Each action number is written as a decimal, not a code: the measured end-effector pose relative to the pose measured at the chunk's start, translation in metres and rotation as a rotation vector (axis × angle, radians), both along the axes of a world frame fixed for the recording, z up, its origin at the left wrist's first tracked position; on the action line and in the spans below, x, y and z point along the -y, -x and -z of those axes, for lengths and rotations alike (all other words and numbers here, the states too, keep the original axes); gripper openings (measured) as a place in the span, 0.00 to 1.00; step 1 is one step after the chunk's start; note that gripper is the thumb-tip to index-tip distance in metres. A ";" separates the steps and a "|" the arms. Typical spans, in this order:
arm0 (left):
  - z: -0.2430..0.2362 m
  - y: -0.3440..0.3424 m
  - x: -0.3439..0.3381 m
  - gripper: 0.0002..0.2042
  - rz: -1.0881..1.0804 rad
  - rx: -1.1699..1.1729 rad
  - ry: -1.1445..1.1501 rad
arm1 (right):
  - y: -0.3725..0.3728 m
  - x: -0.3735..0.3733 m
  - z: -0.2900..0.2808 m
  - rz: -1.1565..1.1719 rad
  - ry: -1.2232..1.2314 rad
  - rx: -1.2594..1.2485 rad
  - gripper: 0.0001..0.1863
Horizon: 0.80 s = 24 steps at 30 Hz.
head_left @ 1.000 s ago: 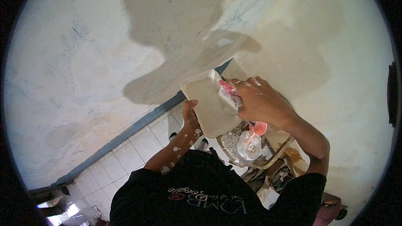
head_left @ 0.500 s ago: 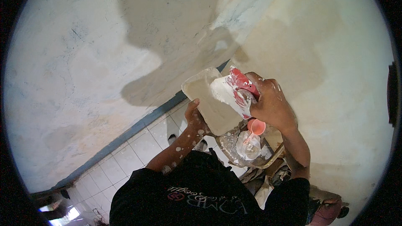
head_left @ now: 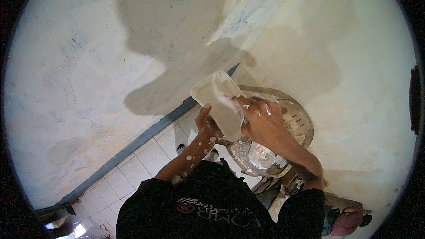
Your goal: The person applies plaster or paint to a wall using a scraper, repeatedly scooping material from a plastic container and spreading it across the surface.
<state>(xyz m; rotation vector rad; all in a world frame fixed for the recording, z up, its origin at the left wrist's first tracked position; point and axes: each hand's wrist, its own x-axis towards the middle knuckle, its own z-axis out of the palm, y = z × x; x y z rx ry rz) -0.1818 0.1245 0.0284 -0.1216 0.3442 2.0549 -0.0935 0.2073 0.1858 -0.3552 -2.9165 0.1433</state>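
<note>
My left hand (head_left: 207, 126), specked with white, grips the near left side of a pale rectangular plastic tub (head_left: 206, 89) and holds it in front of me. My right hand (head_left: 265, 117) reaches over the tub's right side, its fingers closed round a red scraper (head_left: 231, 100) smeared with white paste. Most of the scraper is hidden under the fingers. Beneath my right forearm, a clear plastic bag (head_left: 262, 156) with white stuff on it rests on the seat of a splattered plastic chair (head_left: 305, 117).
Two patchy walls (head_left: 88, 75) meet in a corner ahead. A blue-grey skirting band (head_left: 146, 135) runs along the left wall above white floor tiles (head_left: 133, 168). Behind the chair's right side lies a reddish bundle (head_left: 347, 221), close to the right wall.
My right hand has moved left over the tub and turned, bringing the scraper down into it. The chair's back now shows, while the pink cup has gone from sight near my right forearm.
</note>
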 end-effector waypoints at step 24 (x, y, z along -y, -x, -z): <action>0.013 -0.016 0.005 0.32 -0.133 0.023 -0.041 | 0.005 -0.003 0.028 0.135 0.313 0.109 0.22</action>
